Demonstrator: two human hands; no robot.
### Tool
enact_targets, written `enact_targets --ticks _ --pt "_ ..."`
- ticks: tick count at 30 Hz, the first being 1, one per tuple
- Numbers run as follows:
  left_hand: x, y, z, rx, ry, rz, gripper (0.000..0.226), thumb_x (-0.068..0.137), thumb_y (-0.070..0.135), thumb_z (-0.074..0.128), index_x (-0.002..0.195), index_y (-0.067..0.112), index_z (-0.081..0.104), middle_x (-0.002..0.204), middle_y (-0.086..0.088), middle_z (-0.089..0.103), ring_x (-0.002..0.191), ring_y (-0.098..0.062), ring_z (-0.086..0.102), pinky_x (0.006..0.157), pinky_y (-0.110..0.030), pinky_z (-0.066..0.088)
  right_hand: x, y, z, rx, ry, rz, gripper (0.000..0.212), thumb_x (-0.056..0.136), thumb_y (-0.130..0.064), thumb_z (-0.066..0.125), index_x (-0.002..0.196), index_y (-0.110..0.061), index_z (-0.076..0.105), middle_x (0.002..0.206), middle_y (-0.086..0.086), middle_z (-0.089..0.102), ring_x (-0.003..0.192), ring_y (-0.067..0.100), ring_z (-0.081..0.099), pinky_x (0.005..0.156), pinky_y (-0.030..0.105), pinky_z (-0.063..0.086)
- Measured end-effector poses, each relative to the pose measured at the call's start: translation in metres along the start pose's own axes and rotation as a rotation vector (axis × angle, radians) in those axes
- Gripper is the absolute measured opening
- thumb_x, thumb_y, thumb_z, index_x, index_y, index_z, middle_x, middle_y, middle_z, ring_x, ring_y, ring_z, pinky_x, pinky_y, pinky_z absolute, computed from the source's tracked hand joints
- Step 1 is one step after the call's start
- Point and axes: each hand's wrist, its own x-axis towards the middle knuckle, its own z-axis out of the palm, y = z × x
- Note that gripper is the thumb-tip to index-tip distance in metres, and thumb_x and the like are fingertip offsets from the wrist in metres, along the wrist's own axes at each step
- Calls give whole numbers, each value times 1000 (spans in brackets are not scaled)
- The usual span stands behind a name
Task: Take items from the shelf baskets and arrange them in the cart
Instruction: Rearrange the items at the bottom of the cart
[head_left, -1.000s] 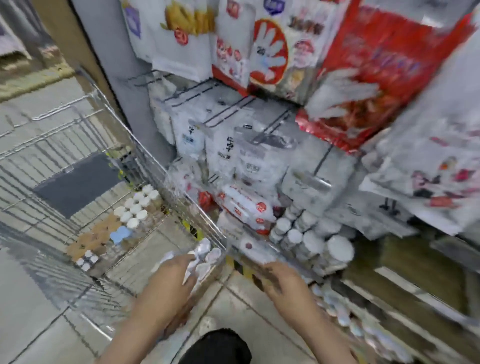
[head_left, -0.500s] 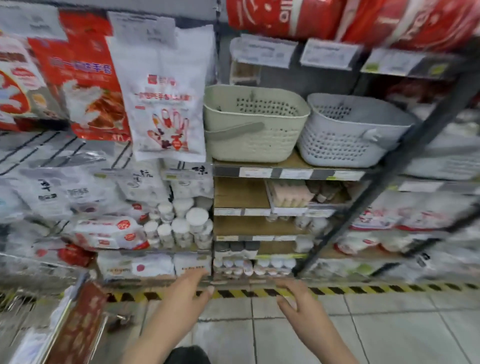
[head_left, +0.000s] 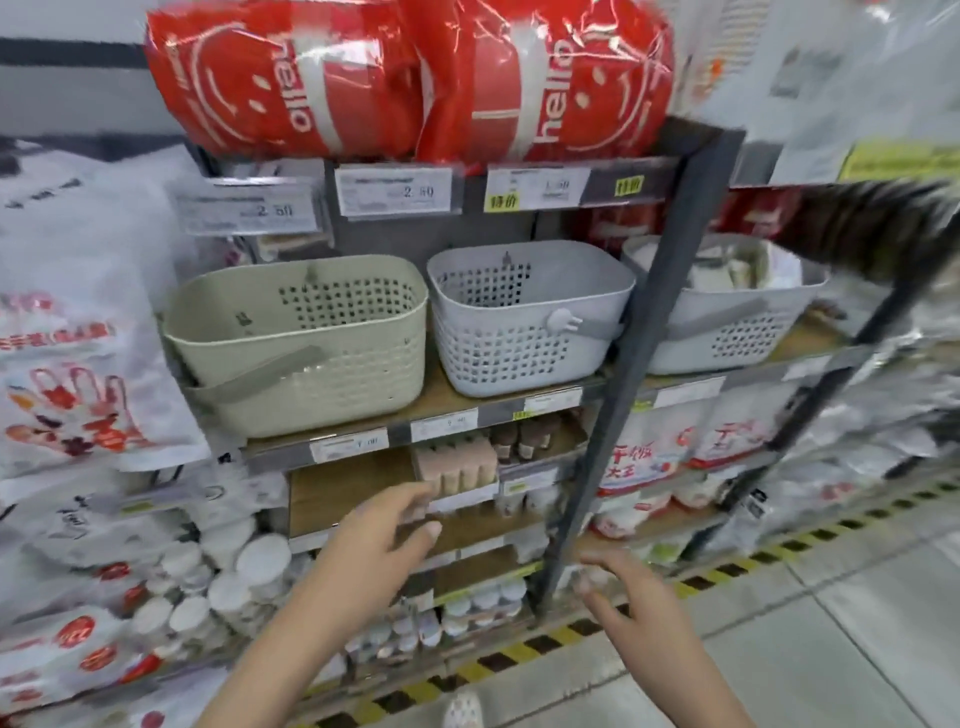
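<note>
A beige plastic basket (head_left: 296, 343) and a grey basket (head_left: 524, 312) stand side by side on a wooden shelf, and both look empty from here. A third grey basket (head_left: 727, 317) further right holds white packets. My left hand (head_left: 379, 530) is raised below the beige basket with fingers spread and holds nothing. My right hand (head_left: 634, 597) is lower and to the right, fingers loose, also empty. The cart is out of view.
A dark metal upright (head_left: 639, 364) divides the shelves between the grey baskets. Red "hello" bags (head_left: 405, 78) lie on the top shelf. Hanging glove packs (head_left: 78, 364) fill the left. Small bottles and jars fill the lower shelves. Yellow-black tape (head_left: 727, 577) edges the floor.
My view has swung from the cart up and right to the basket shelf. Both hands have left the cart, empty, and my left hand has risen toward the shelf.
</note>
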Motion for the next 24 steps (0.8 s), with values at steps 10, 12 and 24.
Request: enact_targets --ticks 10,12,24 --pt "159 58 -34 -38 228 263 27 91 36 52 118 39 55 113 28 58 106 15 50 90 -14 40 119 -42 -88 45 220 -271 18 94 -34 53 103 -50 51 108 -32 54 96 -16 51 76 5 41" --pt "179 64 -38 -81 345 307 25 89 35 51 113 41 54 104 30 61 102 14 53 85 -11 41 134 -45 -95 80 279 -333 20 93 -31 56 100 -49 54 105 -32 58 101 -16 50 78 2 38" --pt "277 91 -50 246 240 263 27 95 23 52 121 21 61 117 7 65 107 -10 58 92 -24 45 239 -93 -151 15 271 -572 18 93 -19 57 106 -28 65 104 -22 62 98 -7 55 79 3 40"
